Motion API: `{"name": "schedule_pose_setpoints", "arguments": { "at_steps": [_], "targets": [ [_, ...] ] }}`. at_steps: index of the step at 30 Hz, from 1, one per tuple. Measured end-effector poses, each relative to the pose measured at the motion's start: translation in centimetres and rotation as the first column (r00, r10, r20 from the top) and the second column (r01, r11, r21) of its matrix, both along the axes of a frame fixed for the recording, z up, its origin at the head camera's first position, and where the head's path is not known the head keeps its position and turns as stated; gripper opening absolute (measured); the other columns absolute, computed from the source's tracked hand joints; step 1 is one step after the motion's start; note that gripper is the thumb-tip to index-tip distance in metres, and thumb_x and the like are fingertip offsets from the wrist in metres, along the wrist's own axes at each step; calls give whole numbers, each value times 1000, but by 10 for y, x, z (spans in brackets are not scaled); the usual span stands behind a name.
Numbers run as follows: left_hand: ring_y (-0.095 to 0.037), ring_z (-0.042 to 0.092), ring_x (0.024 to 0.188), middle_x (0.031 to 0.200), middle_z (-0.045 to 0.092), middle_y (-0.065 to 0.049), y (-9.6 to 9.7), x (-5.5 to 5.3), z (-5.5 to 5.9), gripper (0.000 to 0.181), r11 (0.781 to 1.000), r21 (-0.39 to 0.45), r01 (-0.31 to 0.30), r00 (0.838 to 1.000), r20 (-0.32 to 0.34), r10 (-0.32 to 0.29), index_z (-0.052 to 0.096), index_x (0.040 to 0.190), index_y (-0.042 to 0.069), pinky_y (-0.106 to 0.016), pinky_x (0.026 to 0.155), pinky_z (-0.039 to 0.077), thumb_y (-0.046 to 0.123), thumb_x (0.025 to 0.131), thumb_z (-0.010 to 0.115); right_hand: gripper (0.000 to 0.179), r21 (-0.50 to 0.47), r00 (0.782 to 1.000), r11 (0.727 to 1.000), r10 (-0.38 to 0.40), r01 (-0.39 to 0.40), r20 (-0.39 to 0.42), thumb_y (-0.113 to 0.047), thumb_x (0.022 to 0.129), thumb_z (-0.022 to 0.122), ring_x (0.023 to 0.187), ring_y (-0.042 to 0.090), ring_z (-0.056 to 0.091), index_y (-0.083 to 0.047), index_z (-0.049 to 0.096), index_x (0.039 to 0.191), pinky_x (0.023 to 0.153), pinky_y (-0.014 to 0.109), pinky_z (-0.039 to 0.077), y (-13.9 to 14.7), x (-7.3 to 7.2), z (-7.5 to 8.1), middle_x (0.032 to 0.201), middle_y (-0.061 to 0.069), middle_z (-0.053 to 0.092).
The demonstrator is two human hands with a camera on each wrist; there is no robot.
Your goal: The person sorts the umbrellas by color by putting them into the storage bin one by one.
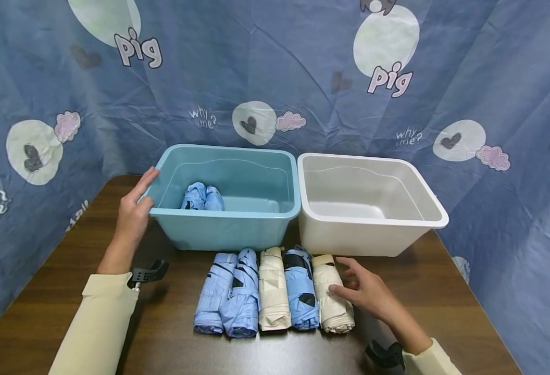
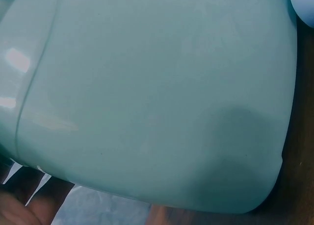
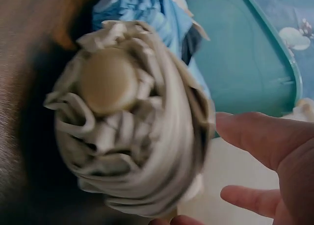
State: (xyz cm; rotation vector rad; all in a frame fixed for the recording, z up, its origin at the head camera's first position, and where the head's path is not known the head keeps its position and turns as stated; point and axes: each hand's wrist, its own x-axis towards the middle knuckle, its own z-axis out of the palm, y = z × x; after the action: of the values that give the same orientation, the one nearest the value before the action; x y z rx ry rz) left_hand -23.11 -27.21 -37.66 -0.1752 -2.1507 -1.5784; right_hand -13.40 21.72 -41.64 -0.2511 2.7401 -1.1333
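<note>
Several folded umbrellas lie in a row in front of the bins. In the head view, from the left, come a light-blue umbrella [image 1: 215, 294], another blue one [image 1: 242, 302], a beige umbrella [image 1: 273, 291], a third blue one [image 1: 300, 297] and a beige umbrella [image 1: 333, 304] at the right end. My right hand [image 1: 366, 289] is beside that last one, thumb and fingers spread around its upper part. Its round cap [image 3: 109, 81] faces the right wrist camera. My left hand [image 1: 134, 211] holds the front left corner of the teal bin [image 1: 223, 229] by its rim.
Two blue umbrellas [image 1: 203, 198] lie inside the teal bin at its left. A white bin [image 1: 350, 237] stands right beside it. Both are on a dark wooden table [image 1: 172, 328], with a printed blue cloth [image 1: 275, 67] hanging behind.
</note>
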Motion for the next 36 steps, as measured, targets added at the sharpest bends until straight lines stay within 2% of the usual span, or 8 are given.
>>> {"name": "schedule_pose_setpoints", "arguments": {
  "at_steps": [7, 13, 17, 21, 23, 25, 31, 36],
  "targets": [
    [-11, 32, 139, 152, 39, -4, -1, -1, -4, 59, 1000, 8, -2, 1000, -1, 2, 50, 142, 8, -20, 102, 25, -2, 85, 34, 72, -57, 1000, 998, 7, -6, 19, -36, 79, 77, 90, 21, 65, -18, 46, 141, 69, 35, 51, -4, 5, -10, 114, 17, 65],
    [-13, 32, 139, 152, 38, -8, -1, 0, -3, 59, 1000, 19, -2, 1000, -4, 2, 49, 141, 7, -20, 102, 26, -3, 85, 34, 75, -77, 1000, 997, 7, -6, 8, -32, 80, 77, 87, 18, 66, -14, 42, 143, 68, 33, 50, -8, 5, -10, 110, 16, 67],
    [-18, 31, 140, 151, 38, -10, 6, 7, 7, 58, 1000, 14, 0, 1000, 1, 0, 47, 141, 1, -19, 102, 25, -3, 85, 34, 78, -47, 1000, 999, -17, 16, -2, -35, 80, 77, 91, 22, 66, -14, 40, 145, 74, 39, 50, -11, 4, -11, 110, 15, 67],
    [-19, 31, 141, 152, 37, -12, 7, 7, 10, 58, 1000, 15, -1, 1000, 9, 0, 47, 141, 0, -19, 102, 25, -3, 85, 34, 85, -12, 999, 999, -45, 45, -4, -39, 78, 78, 101, 29, 63, -15, 35, 148, 81, 47, 48, -14, 3, -13, 116, 18, 64],
    [-16, 32, 140, 152, 38, -11, 2, 1, 2, 58, 1000, 20, -5, 1000, 1, 5, 48, 141, 4, -19, 102, 25, -3, 85, 34, 89, -5, 998, 998, -56, 56, -4, -40, 78, 78, 107, 33, 60, -15, 31, 149, 84, 51, 46, -16, 2, -14, 121, 21, 61],
    [-14, 32, 140, 152, 38, -9, 1, -1, 0, 58, 1000, 23, -6, 1000, -2, 6, 49, 142, 6, -20, 103, 25, -2, 86, 34, 92, 1, 998, 998, -66, 66, -6, -42, 77, 78, 111, 35, 58, -16, 29, 150, 86, 52, 45, -17, 1, -15, 125, 23, 59],
    [-13, 30, 140, 153, 37, -1, 1, 1, -1, 59, 1000, 20, -4, 1000, 27, 4, 48, 143, 10, -22, 103, 24, 0, 86, 34, 93, -10, 998, 998, -66, 66, 12, -41, 75, 79, 109, 34, 59, -17, 30, 150, 84, 49, 47, -19, 0, -19, 129, 24, 57],
    [-12, 31, 140, 152, 39, 0, 1, 1, -2, 58, 1000, 24, -3, 1000, 10, 3, 49, 142, 8, -21, 104, 25, -1, 86, 34, 88, -12, 999, 999, -46, 46, 3, -40, 76, 79, 109, 34, 59, -22, 34, 149, 82, 49, 47, -22, 0, -21, 128, 22, 58]
  ]
}}
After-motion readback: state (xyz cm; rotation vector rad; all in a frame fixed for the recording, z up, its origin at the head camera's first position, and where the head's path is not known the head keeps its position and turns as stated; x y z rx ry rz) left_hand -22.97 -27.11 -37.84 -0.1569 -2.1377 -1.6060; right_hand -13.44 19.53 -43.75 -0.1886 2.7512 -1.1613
